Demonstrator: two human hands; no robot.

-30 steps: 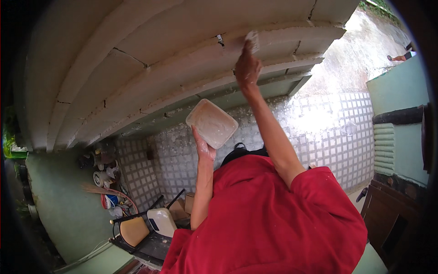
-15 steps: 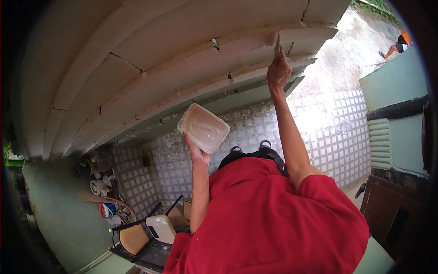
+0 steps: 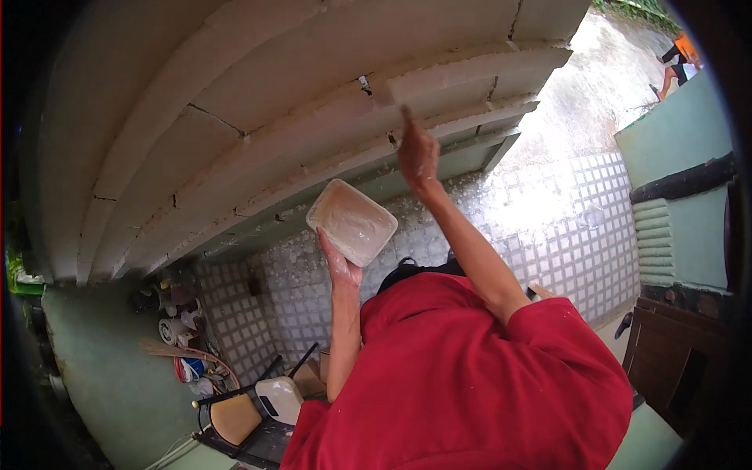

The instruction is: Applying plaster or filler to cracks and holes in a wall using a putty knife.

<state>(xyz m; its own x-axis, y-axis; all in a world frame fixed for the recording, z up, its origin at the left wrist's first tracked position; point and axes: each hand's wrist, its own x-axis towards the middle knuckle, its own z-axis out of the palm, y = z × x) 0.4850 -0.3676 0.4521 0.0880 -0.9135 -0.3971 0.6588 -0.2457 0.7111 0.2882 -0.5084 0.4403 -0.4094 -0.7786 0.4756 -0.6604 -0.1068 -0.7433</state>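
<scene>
The whitish, rounded-rectangular, plastic-looking tub (image 3: 368,204), with pale paste (image 3: 346,224) inside, sits in your left hand (image 3: 341,266), thumb closed along its near-left side and fingers hidden; its longer side slants from upper left to lower right. Your right hand (image 3: 418,153), up and right of the tub, is nearer the cracked, ridged, off-white surface (image 3: 294,129); whether its grip holds anything, I cannot tell.

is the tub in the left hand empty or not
Not empty: pale, wet-looking paste coats the inside of the tub held in the left hand. Its depth I cannot tell.
</scene>
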